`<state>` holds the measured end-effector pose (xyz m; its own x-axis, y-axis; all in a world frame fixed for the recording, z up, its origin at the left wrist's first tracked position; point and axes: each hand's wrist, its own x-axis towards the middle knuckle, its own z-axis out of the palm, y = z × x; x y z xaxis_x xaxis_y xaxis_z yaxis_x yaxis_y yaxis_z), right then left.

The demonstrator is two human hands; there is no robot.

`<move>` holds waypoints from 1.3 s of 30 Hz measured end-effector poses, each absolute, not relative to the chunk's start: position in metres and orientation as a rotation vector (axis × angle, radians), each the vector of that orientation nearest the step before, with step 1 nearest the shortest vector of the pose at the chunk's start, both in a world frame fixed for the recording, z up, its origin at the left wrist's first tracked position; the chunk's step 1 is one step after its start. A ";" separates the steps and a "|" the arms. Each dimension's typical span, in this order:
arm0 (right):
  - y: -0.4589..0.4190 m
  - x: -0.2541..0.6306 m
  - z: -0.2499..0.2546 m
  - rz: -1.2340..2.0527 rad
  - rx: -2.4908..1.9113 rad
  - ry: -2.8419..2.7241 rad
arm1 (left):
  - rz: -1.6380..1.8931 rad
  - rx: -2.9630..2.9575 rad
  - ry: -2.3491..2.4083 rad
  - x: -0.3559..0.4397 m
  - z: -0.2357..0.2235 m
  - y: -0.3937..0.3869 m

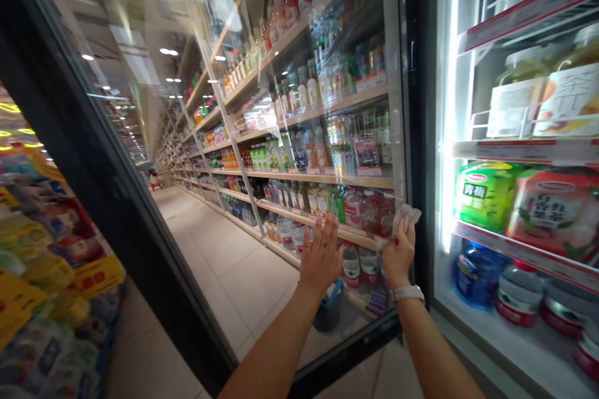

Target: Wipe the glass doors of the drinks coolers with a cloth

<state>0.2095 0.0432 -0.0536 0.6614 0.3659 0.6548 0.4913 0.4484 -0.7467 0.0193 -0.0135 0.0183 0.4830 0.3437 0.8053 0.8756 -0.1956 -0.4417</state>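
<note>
A glass cooler door with a black frame [128, 199] stands open in front of me. My left hand [322, 255] is flat against the pane, fingers stretched and pointing up, holding nothing. Near the upright edge of the door, my right hand [397, 252] has its fingers closed on a thin, crumpled white cloth [408, 214] pressed to the glass; whether it is paper or fabric I cannot tell. A pale watch [408, 292] circles my right wrist.
On the right is the lit cooler with bottled drinks, including a green pack [486, 194] and a red pack [555, 215]. Drink shelves [322, 178] show in the glass. A dark bucket [327, 315] stands low behind the pane. Packaged goods [47, 262] are stacked at left.
</note>
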 end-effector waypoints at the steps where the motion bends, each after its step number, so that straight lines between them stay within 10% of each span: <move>1: 0.041 0.204 -0.049 -0.091 -1.134 -0.915 | -0.692 -1.766 -1.036 0.019 0.019 -0.015; 12: -0.013 0.098 -0.012 -0.275 -0.616 -1.680 | -0.797 -1.676 -1.000 -0.061 0.066 -0.053; 39: 0.014 0.124 0.012 -0.247 -0.953 -1.149 | -0.641 -1.664 -1.092 -0.066 0.051 -0.050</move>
<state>0.1240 0.0144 0.0119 0.4316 0.2871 0.8552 0.6137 0.6013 -0.5116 -0.0659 -0.0502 0.0515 0.4511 0.3562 0.8183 0.8881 -0.0888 -0.4509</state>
